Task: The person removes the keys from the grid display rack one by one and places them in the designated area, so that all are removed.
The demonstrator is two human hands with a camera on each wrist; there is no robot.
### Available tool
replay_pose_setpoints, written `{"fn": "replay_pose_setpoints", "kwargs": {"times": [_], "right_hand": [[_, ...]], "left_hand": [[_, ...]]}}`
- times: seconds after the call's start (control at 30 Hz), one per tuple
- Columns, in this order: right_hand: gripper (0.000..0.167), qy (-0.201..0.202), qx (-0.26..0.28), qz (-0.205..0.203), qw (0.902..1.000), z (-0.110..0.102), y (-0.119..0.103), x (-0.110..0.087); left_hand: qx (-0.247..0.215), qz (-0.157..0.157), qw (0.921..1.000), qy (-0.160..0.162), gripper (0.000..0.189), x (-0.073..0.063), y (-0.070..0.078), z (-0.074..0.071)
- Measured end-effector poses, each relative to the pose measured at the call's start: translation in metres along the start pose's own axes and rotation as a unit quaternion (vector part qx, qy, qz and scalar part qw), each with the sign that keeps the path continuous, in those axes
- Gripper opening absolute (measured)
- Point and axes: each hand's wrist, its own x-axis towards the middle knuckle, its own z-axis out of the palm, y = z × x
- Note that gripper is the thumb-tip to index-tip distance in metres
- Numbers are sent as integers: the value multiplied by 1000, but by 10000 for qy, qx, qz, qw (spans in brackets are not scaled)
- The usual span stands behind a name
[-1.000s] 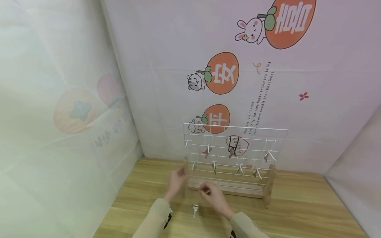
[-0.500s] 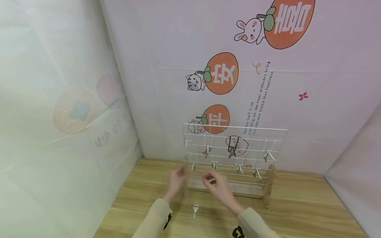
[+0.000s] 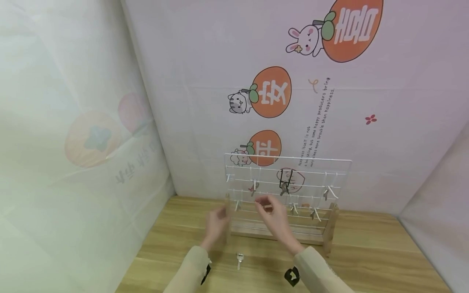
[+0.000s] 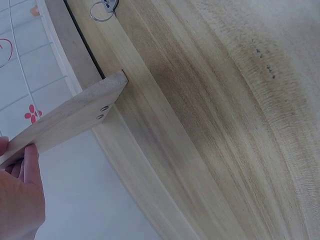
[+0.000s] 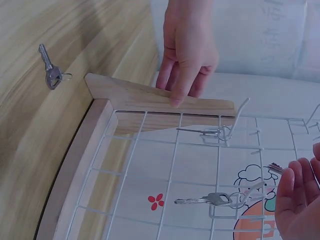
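A white wire grid rack (image 3: 286,159) on a wooden stand carries hooks with several metal keys hanging from them. My left hand (image 3: 217,223) grips the stand's left wooden side post (image 4: 60,120), thumb and fingers on opposite sides. In front of the grid, my right hand (image 3: 272,211) is raised with thumb and fingertips curved together. I cannot tell whether it holds anything. Beside its fingers in the right wrist view, a key blade (image 5: 275,169) shows, partly hidden. Two keys hang lower, one key (image 5: 202,200) below the other key (image 5: 200,132).
One key (image 3: 239,260) with a ring lies on the wood-grain table (image 3: 366,260) in front of the rack. A black hook (image 3: 286,179) is on the grid. Printed cloth walls (image 3: 205,122) stand behind and beside the table.
My right hand has risen from near the stand's base to the middle of the grid, slightly rightward. The left hand stays on the post. The head view has shifted slightly.
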Motion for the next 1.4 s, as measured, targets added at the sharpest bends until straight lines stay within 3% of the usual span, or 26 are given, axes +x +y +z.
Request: {"fn": "replay_pose_setpoints", "kwargs": {"times": [0.6, 0.83, 0.93, 1.07, 1.4], "right_hand": [[18, 436, 263, 304, 9982, 7, -3, 22], [18, 489, 207, 393, 9978, 9, 0, 26], [17, 479, 142, 416, 9979, 10, 1, 28], [18, 443, 137, 427, 9980, 11, 1, 30], [15, 401, -17, 493, 9980, 12, -1, 31]], "left_hand": [[118, -37, 9999, 59, 44, -2, 4, 0], [378, 471, 9978, 285, 39, -3, 3, 1], [327, 345, 9986, 233, 39, -2, 4, 2], [174, -75, 9998, 111, 40, -1, 4, 2], [185, -203, 9995, 143, 43, -1, 4, 2]]}}
